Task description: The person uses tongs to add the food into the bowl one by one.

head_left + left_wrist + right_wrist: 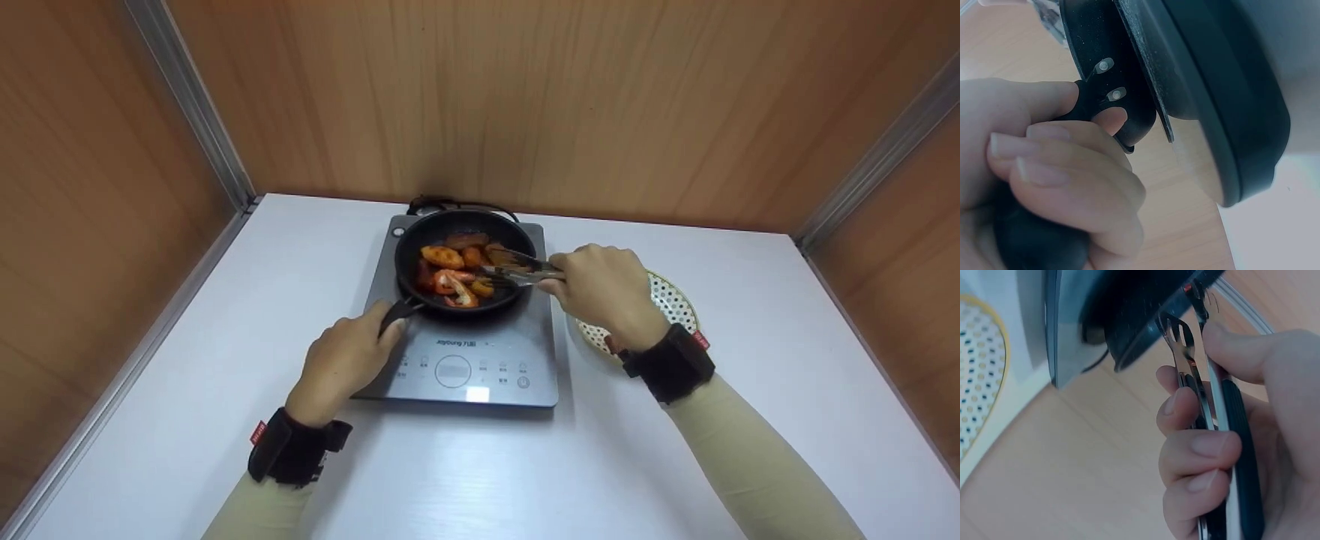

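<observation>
My left hand (341,364) grips the black handle of a dark frying pan (465,220), which is on the induction cooker. In the left wrist view, curled fingers (1081,185) wrap the handle close to two rivets on the pan wall (1086,34). Inside the pan are orange-red shrimp (459,289) and browned, yellowish pieces of food (442,257). From the right, my right hand (604,289) holds metal tongs (536,274) with their tips among the food. Dark grips on the tongs (1244,461) show in the right wrist view; whether the tips pinch a piece is unclear.
The grey induction cooker (480,382) stands on a white table (480,465). A dotted plate (673,296) with a yellow rim lies to its right, partly hidden under my right hand. Behind the pan runs a black cable (487,205), near a wood-grain wall (480,97).
</observation>
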A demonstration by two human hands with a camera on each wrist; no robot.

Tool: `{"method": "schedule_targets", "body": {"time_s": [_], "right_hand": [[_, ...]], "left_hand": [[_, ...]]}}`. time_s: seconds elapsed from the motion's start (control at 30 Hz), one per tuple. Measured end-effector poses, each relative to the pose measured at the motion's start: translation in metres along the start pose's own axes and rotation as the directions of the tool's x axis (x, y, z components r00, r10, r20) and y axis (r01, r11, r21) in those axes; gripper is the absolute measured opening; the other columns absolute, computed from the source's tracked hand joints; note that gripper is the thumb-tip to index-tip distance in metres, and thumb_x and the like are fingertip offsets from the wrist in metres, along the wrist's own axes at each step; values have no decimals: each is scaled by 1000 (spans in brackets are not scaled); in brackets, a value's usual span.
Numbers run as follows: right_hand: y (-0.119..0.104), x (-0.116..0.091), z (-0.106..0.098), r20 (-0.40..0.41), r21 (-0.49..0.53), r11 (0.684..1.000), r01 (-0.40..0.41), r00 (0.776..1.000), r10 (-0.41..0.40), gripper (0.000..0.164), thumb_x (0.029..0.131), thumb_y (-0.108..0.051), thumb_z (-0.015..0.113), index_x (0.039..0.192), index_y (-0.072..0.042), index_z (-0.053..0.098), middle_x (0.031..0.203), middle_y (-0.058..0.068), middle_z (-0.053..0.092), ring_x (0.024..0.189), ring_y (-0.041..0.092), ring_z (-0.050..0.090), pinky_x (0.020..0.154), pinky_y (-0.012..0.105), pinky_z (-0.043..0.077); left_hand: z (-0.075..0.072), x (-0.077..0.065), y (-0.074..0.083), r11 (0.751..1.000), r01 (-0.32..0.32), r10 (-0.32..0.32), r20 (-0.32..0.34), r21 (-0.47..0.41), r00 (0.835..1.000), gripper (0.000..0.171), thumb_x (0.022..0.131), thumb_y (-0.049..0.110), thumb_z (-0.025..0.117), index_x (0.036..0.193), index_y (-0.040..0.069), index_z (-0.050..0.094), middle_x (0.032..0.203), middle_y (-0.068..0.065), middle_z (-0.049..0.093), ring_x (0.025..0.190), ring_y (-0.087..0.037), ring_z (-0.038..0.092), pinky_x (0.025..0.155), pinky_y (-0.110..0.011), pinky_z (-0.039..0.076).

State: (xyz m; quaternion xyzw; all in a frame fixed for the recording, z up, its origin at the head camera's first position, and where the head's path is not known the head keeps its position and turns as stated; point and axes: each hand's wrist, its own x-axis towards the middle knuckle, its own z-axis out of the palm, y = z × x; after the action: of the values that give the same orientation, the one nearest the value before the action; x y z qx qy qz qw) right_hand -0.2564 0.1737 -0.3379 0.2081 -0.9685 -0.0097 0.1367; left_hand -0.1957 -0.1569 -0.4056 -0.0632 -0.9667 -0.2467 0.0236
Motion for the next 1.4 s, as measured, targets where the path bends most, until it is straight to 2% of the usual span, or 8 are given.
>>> {"method": "schedule_targets", "body": {"time_s": [0.23, 0.43, 0.53, 0.67, 0.73, 0.9, 1.07, 1.4], "right_hand": [[33, -28, -19, -31, -2, 1000, -13, 999, 13, 33, 99, -46, 72, 101, -13, 75, 73, 6, 63, 63, 29, 58, 53, 52, 47], [65, -62, -23, 27, -24, 998, -53, 998, 53, 34, 99, -42, 73, 112, -11, 77, 73, 5, 62, 61, 25, 53, 50, 44, 42], [81, -79, -20, 66, -34, 998, -53, 996, 55, 36, 98, -41, 74, 116, -11, 77, 81, 8, 70, 64, 27, 60, 50, 46, 44], [103, -97, -16, 122, -39, 998, -54, 991, 59, 40, 97, -42, 75, 122, -11, 77, 98, 13, 78, 80, 33, 71, 56, 50, 51], [114, -104, -13, 146, -37, 998, -44, 988, 49, 42, 97, -42, 76, 124, -10, 77, 103, 13, 78, 84, 32, 72, 59, 50, 52], [139, -117, -4, 170, -27, 1000, 5, 985, 0, 42, 95, -40, 79, 124, -10, 78, 104, 10, 78, 79, 24, 68, 57, 44, 49], [156, -127, 10, 153, -14, 999, 36, 988, -33, 39, 94, -39, 81, 122, -12, 79, 102, 8, 79, 79, 24, 70, 56, 42, 48], [165, -129, 27, 139, 16, 999, 51, 989, -53, 40, 91, -37, 84, 121, -11, 79, 101, 6, 79, 77, 22, 68, 58, 40, 47]], "left_hand": [[1, 0, 0, 1000, -7, 7, 3, 19, 1000, 24, 112, 36, 55, 111, 13, 58, 76, -12, 61, 67, -28, 56, 53, -40, 38], [0, 1, -1, 1000, -10, 10, 13, 18, 1000, 24, 112, 36, 54, 113, 13, 57, 75, -11, 59, 66, -27, 55, 52, -39, 38], [0, 1, -1, 1000, -5, 4, 21, 11, 1000, 23, 112, 36, 54, 114, 13, 57, 77, -12, 61, 67, -28, 56, 53, -40, 39], [-1, 1, -2, 1000, 1, -1, 21, 10, 1000, 24, 113, 37, 53, 115, 13, 57, 81, -14, 64, 69, -29, 58, 55, -41, 40], [-1, 0, -2, 1000, 2, -2, 22, 7, 1000, 23, 113, 36, 53, 116, 14, 57, 81, -14, 64, 70, -29, 58, 55, -42, 40], [-1, -1, -3, 1000, -1, 1, 21, 3, 1000, 23, 113, 36, 53, 117, 14, 57, 80, -13, 62, 70, -29, 57, 55, -41, 40], [0, 0, -1, 1000, -12, 12, 14, 6, 1000, 23, 113, 36, 53, 117, 14, 57, 78, -13, 62, 69, -29, 58, 54, -41, 41], [2, 2, -1, 1000, 2, -2, 15, 18, 1000, 24, 112, 37, 53, 114, 13, 58, 77, -11, 61, 67, -27, 56, 53, -40, 38]]}}
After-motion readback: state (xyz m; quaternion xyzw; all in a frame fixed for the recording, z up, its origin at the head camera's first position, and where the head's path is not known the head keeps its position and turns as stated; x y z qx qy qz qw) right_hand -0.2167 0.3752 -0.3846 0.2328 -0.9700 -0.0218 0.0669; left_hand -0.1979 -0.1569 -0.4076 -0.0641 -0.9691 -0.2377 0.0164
